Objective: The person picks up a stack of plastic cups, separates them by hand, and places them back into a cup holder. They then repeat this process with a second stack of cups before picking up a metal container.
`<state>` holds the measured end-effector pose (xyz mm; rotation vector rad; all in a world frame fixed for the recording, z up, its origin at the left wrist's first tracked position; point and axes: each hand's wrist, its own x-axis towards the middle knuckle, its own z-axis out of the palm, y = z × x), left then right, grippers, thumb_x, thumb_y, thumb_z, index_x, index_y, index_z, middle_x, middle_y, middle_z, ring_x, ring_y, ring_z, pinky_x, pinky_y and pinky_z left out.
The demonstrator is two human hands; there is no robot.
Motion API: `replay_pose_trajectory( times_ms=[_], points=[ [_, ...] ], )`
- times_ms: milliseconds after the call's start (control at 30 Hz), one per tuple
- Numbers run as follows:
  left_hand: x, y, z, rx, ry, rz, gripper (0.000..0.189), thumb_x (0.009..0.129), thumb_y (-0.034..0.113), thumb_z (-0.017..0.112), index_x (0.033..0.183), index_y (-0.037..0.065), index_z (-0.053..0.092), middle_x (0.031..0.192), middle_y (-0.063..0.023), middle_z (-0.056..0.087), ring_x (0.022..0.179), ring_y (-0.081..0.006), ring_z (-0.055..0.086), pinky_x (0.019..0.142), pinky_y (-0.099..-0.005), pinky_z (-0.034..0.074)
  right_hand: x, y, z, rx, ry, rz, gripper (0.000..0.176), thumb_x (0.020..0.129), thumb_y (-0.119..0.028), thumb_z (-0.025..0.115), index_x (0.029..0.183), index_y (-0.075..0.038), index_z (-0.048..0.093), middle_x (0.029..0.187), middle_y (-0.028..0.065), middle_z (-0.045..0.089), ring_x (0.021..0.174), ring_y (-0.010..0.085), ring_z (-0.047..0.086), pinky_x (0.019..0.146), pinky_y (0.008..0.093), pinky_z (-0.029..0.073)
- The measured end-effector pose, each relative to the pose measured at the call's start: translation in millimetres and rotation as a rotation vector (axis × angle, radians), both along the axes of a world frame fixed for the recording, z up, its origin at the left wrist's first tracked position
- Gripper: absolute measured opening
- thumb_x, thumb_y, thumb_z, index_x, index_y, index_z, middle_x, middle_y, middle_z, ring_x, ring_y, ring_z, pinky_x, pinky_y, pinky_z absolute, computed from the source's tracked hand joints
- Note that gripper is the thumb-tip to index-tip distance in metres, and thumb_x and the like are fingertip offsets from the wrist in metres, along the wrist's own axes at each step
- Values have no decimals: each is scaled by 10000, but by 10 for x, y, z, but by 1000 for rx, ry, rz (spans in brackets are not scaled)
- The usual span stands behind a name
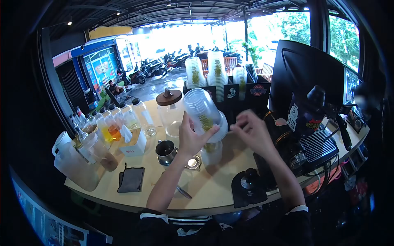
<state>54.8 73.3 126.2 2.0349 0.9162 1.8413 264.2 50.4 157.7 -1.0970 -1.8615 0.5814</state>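
Note:
My left hand (194, 137) is wrapped around a tilted stack of clear plastic cups (200, 105) with a yellow-green print, held above the counter. To its right, my right hand (253, 130) is raised near the stack's lower rim, slightly blurred, with thumb and bent fingers apart and nothing visible between them. A translucent cup (212, 153) shows on the counter just below the stack, partly covered by it. Left of that, a metal cup (166, 151) stands beside a small round metal piece (193, 162).
A large jar with a wooden lid (169, 97), a tissue box (134, 143), bottles (141, 112) and pitchers (76, 166) occupy the left. A grey cloth (131, 179) lies in front. Cup stacks (216, 74) stand in a black holder behind. An espresso machine (308, 119) takes the right.

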Motion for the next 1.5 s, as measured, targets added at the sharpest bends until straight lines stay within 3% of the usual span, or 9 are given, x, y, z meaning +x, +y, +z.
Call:
replay_pose_trajectory(
  times_ms=[133, 200, 300, 500, 600, 867, 1100, 1467, 1500],
  points=[
    [180, 20, 194, 8, 82, 14, 703, 621, 252, 811, 1157, 27, 415, 999, -170, 624, 936, -289, 630, 790, -368, 497, -201, -92, 368, 302, 55, -28, 698, 704, -297, 748, 1249, -43, 395, 1042, 171, 569, 815, 210, 631, 640, 325, 510],
    [236, -9, 277, 23, 114, -15, 715, 619, 235, 800, 1182, 33, 407, 1012, -166, 622, 936, -293, 630, 792, -370, 496, -338, -64, 427, 628, -148, -164, 815, 667, -346, 761, 1293, -66, 321, 1138, 173, 524, 865, 273, 627, 678, 362, 515],
    [287, 100, 283, 107, 102, -76, 756, 615, 203, 776, 1237, 42, 378, 1038, -167, 614, 946, -306, 626, 802, -375, 494, -421, -1, 458, 583, -186, -201, 887, 643, -395, 752, 1316, -68, 275, 1185, 212, 495, 965, 365, 593, 765, 427, 503],
    [340, 293, 319, 42, 101, -75, 835, 624, 257, 792, 1290, 32, 340, 1166, -190, 541, 1057, -305, 568, 891, -376, 452, -380, 327, 456, 588, -147, -261, 845, 653, -307, 748, 1317, -80, 277, 1148, 203, 517, 1007, 370, 568, 808, 434, 484],
    [242, 351, 270, -29, 143, 81, 860, 696, 287, 777, 1352, 33, 283, 1370, -167, 324, 1287, -307, 319, 1023, -476, 294, -278, 621, 660, 636, -100, -320, 832, 650, -286, 740, 1302, -63, 274, 1125, 218, 507, 990, 383, 566, 794, 447, 492],
    [79, 377, -160, -20, 369, 83, 654, 767, 302, 687, 1269, 9, 389, 1239, -186, 451, 1176, -307, 442, 994, -372, 346, 125, 1905, 1141, 559, -49, -408, 861, 631, -249, 780, 1286, -109, 239, 1156, 279, 484, 1046, 436, 535, 857, 457, 481],
    [42, 357, -312, -152, 500, 106, 579, 781, 288, 662, 1234, 10, 433, 1200, -189, 491, 1141, -333, 462, 980, -395, 362, 257, 2611, 1118, 507, -91, -469, 844, 603, -194, 789, 1261, -49, 281, 1116, 268, 529, 1026, 404, 553, 884, 433, 460],
    [53, 362, -294, -145, 481, 109, 544, 765, 235, 666, 1224, 29, 460, 1208, -165, 506, 1136, -319, 473, 974, -395, 373, 444, 3141, 1073, 346, -236, -200, 877, 539, -298, 852, 1244, -94, 372, 1227, 228, 480, 1122, 336, 494, 944, 417, 400],
    [53, 364, -293, -145, 484, 103, 537, 764, 235, 667, 1217, 29, 466, 1204, -162, 510, 1136, -317, 474, 973, -393, 374, 459, 3175, 1063, 376, -230, -174, 878, 534, -293, 854, 1241, -102, 369, 1224, 211, 473, 1068, 336, 521, 836, 426, 481]
  ],
)
